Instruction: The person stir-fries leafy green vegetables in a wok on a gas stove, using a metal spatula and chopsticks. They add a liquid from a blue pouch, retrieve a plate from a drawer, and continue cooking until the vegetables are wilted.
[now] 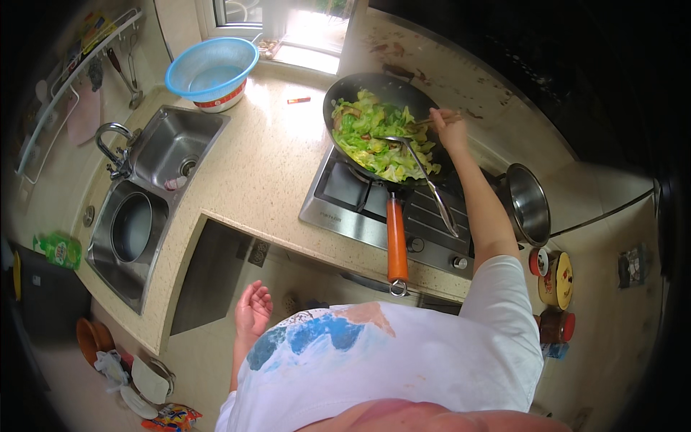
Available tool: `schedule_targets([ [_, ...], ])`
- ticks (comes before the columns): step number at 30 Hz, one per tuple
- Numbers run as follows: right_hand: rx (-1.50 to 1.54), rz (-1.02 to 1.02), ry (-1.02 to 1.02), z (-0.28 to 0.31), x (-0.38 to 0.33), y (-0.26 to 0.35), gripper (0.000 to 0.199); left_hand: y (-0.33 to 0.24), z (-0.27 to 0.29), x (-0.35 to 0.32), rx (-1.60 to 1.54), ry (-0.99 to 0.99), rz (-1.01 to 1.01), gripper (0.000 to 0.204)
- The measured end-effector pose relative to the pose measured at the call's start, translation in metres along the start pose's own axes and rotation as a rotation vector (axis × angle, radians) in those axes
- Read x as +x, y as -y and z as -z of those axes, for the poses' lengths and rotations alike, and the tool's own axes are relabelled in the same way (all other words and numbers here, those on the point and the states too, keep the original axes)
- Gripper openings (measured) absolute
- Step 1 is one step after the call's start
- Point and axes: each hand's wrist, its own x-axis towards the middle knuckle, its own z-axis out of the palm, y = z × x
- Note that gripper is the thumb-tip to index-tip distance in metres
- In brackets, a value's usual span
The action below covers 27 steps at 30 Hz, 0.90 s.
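Altogether two hands point(451, 135), one wok point(404, 91).

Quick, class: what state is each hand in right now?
Left hand: open and empty, fingers loosely curled.
Right hand: closed, holding a thin wooden utensil, probably chopsticks.

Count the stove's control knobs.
2 visible: one knob just right of the orange handle of the wok, another knob farther right on the stove. The handle could hide more.

2 hands point(253, 311) point(450, 131), 1 wok point(399, 88), 1 stove point(345, 222), 2 visible knobs point(415, 245) point(461, 263), 2 sink basins point(155, 147) point(135, 286), 1 faucet point(121, 167), 1 blue bowl point(216, 74), 1 window point(308, 36).
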Motion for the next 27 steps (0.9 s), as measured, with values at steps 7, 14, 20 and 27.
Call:
schedule_targets([
  [7, 0.638, -0.253, -0.289, 0.016, -0.006, 0.003, 0.032, 0.0, 0.001, 0.0, -0.004, -0.001, 0.012, 0.022],
  [14, 1.161, -0.567, -0.118, 0.059, -0.043, 0.046, 0.034, 0.005, -0.004, 0.002, 0.007, 0.027, 0.02, 0.021],
  [20, 1.552, -0.522, 0.2, 0.103, -0.114, 0.136, 0.029, 0.01, -0.016, 0.007, 0.026, 0.046, 0.06, 0.021],
  [27, 1.614, -0.268, 0.314, 0.152, -0.188, 0.213, 0.039, 0.021, -0.033, 0.011, 0.094, 0.077, 0.118, 0.023],
])
